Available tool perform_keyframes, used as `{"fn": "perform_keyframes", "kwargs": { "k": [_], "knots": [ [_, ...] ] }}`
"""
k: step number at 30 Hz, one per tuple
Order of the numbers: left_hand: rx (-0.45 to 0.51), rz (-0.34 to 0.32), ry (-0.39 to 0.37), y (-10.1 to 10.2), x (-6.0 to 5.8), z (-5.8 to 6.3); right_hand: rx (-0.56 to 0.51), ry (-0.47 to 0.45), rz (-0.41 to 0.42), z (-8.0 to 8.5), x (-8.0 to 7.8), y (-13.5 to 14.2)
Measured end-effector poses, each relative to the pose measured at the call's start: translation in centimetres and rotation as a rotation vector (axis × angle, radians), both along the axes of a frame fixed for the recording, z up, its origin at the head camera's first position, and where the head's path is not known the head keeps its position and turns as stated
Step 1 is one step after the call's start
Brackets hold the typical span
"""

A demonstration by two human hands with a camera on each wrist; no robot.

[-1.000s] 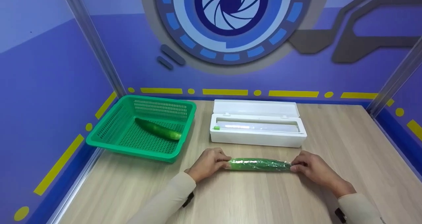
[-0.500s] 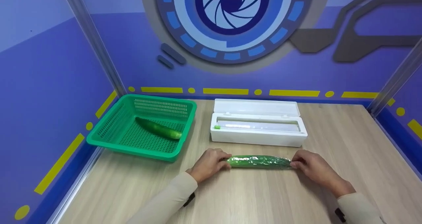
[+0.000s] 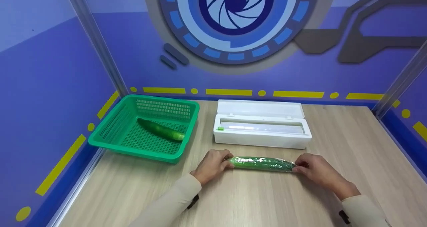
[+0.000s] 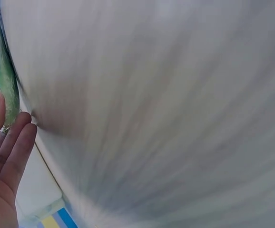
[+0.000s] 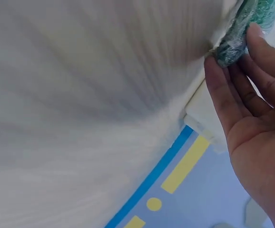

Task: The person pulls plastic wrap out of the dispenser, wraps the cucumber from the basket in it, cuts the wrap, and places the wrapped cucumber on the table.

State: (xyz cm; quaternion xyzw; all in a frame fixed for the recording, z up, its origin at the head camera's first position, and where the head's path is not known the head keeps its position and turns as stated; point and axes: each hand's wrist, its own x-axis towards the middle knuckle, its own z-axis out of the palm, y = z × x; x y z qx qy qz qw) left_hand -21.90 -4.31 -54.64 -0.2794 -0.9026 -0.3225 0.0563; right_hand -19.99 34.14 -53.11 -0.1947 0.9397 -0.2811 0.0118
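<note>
A long cucumber [image 3: 262,163] in clear, shiny cling film lies crosswise between both hands, near the middle of the table. My left hand [image 3: 213,165] pinches its pale green left end; in the left wrist view the thumb rests on the wrapped cucumber [image 4: 3,76] with the fingers at its tip. On the dark right end, my right hand [image 3: 317,171] pinches the film and the tip. The right wrist view shows crumpled film [image 5: 231,50] bunched between thumb and fingers.
Behind the hands stands a white cling film box [image 3: 262,142], its lid [image 3: 260,108] raised, a film roll and a small green slider inside. A green plastic basket [image 3: 133,150] at the left holds another cucumber [image 3: 160,129]. Purple walls [image 3: 217,80] border the table [image 3: 253,200].
The wrapped cucumber has turned a little between the fingers and sits slightly farther from me. Both hands keep their hold on its ends.
</note>
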Motion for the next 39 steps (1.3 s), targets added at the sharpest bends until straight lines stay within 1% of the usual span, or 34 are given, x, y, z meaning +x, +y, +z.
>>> {"fn": "perform_keyframes", "kwargs": {
  "k": [4, 6, 12, 15, 22, 27, 32, 35, 39],
  "knots": [
    [0.013, 0.011, 0.016, -0.2, 0.0, -0.2, 0.013, 0.012, 0.035, -0.1, 0.0, 0.0],
    [0.027, 0.015, 0.011, -0.3, 0.0, -0.3, 0.018, 0.027, 0.039, -0.1, -0.1, -0.1],
    [0.066, 0.022, -0.036, -0.6, -0.1, -0.1, 0.026, 0.042, 0.020, -0.2, -0.4, -0.2],
    [0.069, 0.026, -0.053, -0.7, -0.2, 0.1, 0.021, 0.044, 0.034, -0.2, -0.6, -0.2],
    [0.079, 0.037, -0.123, -1.0, -0.4, 0.5, 0.008, 0.063, 0.063, -0.3, -1.2, -0.3],
    [0.073, 0.044, -0.167, -1.0, -0.8, 1.0, 0.012, 0.038, 0.046, -0.2, -1.4, -0.3],
    [0.036, 0.057, -0.203, -0.6, -1.1, 1.4, 0.010, -0.001, 0.029, -0.1, -1.4, -0.2],
    [0.015, 0.051, -0.236, -0.2, -1.2, 1.8, 0.010, -0.010, 0.028, -0.1, -1.2, 0.1],
    [-0.009, 0.036, -0.255, 0.4, -1.4, 2.2, 0.016, -0.016, 0.025, 0.0, -1.0, 0.6]
  ]
}}
